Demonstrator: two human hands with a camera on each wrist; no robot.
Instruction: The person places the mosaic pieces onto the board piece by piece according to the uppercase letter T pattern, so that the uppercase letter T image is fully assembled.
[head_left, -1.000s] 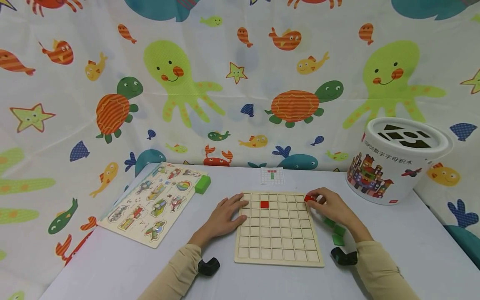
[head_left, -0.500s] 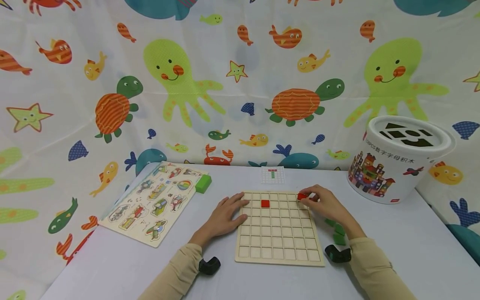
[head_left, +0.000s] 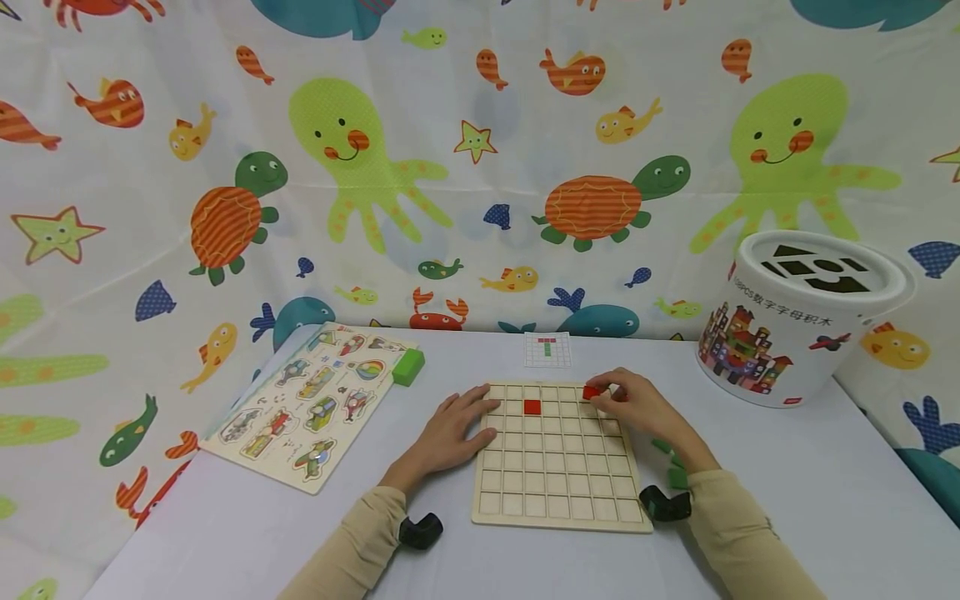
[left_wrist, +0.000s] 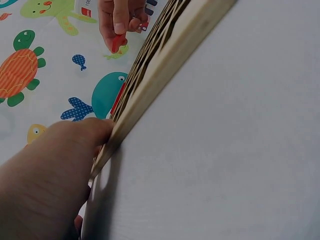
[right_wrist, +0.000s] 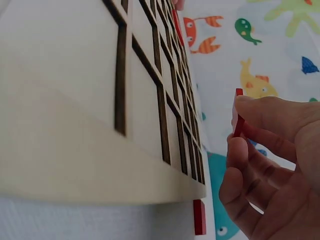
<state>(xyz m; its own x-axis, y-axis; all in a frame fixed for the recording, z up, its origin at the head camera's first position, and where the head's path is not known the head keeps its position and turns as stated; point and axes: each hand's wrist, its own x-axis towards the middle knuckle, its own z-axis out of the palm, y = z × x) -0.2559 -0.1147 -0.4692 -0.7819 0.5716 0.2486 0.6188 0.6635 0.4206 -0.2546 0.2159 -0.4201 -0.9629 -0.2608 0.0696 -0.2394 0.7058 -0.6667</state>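
A wooden grid board [head_left: 558, 485] lies on the table, with one red square tile [head_left: 532, 407] set in its second row. My left hand [head_left: 450, 433] rests against the board's left edge, fingers relaxed; the left wrist view shows the thumb [left_wrist: 95, 134] touching the rim. Over the board's upper right squares, my right hand [head_left: 637, 404] pinches another red tile [head_left: 591, 392] between thumb and fingers. In the right wrist view this held tile [right_wrist: 238, 114] stands on edge, apart from the board. Another red tile [right_wrist: 200, 217] lies just past the board's edge.
Several green tiles [head_left: 678, 477] lie right of the board, partly behind the right wrist. A pattern card [head_left: 547, 350] lies behind the board. A picture puzzle board [head_left: 300, 417] with a green block [head_left: 408, 367] is at left; a white bucket [head_left: 795, 333] stands back right.
My right hand has moved left from the board's right edge to over its upper right squares, carrying the red tile. The left hand stays on the board's edge.
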